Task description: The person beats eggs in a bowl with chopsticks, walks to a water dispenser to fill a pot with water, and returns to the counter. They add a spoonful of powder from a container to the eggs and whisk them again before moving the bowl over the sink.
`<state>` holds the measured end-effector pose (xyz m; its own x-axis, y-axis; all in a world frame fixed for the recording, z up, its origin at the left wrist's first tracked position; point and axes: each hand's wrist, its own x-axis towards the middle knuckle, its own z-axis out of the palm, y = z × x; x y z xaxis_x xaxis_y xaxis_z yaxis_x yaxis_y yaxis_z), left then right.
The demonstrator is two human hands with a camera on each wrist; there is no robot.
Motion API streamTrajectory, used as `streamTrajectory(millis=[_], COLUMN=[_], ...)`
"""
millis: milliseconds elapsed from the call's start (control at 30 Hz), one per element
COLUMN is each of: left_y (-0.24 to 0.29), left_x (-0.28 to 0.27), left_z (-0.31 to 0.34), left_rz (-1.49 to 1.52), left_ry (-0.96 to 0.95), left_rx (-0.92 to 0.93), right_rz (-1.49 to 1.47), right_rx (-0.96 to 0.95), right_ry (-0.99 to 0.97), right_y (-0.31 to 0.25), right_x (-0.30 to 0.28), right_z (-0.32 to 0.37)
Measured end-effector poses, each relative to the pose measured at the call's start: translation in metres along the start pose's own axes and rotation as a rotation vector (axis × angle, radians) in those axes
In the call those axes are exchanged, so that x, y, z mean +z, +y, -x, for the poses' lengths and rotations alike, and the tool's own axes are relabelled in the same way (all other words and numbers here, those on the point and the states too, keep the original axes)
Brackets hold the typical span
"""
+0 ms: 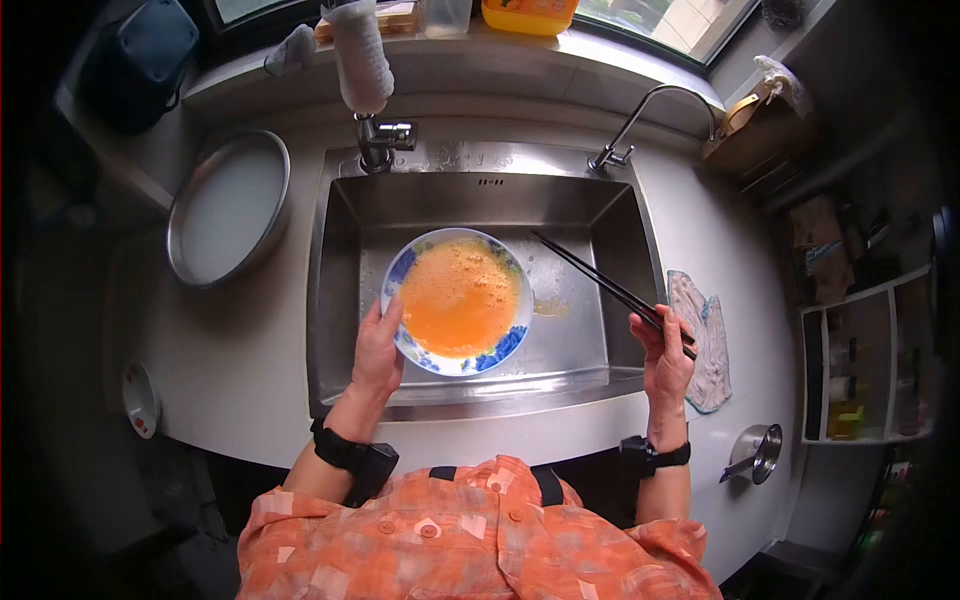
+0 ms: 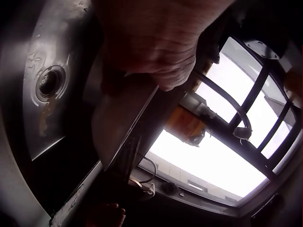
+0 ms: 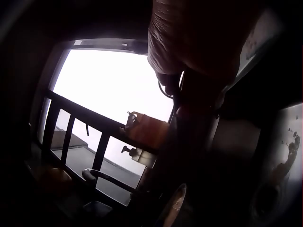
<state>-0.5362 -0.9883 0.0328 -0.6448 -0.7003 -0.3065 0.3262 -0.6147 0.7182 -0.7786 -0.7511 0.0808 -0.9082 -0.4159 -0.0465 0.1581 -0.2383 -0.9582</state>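
Note:
My left hand [image 1: 378, 345] grips the left rim of a white dish with blue flowers [image 1: 508, 350], held over the sink. Inside the dish lies frothy orange liquid that looks like beaten egg [image 1: 455, 310], with bubbles toward the far side. The left wrist view shows the dish's pale underside [image 2: 118, 118] beneath the left hand [image 2: 151, 42]. To the right, my right hand [image 1: 665, 362] holds a pair of dark chopsticks [image 1: 600, 278], tips pointing up and left over the sink, apart from the dish. The right wrist view is dark around the right hand [image 3: 199, 42].
A steel sink [image 1: 575, 355] has a yellowish spill [image 1: 551, 306] on its floor. Behind stand a wrapped faucet [image 1: 372, 140] and a thin curved tap [image 1: 640, 110]. A large metal basin [image 1: 185, 262] stands left; a cloth [image 1: 705, 350] and small metal pot [image 1: 765, 455] lie right.

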Motion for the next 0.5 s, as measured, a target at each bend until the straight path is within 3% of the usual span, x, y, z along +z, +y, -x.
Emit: streamTrajectory(millis=[33, 167, 233, 500], left_y=[0.0, 0.0, -0.001, 0.0], left_x=[0.001, 0.005, 0.006, 0.008], left_z=[-0.002, -0.001, -0.002, -0.001], left_rz=[0.009, 0.023, 0.044, 0.058], left_ry=[-0.006, 0.0, 0.001, -0.017], left_rx=[0.0, 0.003, 0.002, -0.001], right_rz=[-0.001, -0.108, -0.12, -0.125], right_rx=[-0.006, 0.152, 0.233, 0.139], right_ry=[0.0, -0.311, -0.351, -0.256], right_y=[-0.006, 0.005, 0.015, 0.028], right_x=[0.005, 0.029, 0.042, 0.042], right_z=[0.005, 0.035, 0.044, 0.032])
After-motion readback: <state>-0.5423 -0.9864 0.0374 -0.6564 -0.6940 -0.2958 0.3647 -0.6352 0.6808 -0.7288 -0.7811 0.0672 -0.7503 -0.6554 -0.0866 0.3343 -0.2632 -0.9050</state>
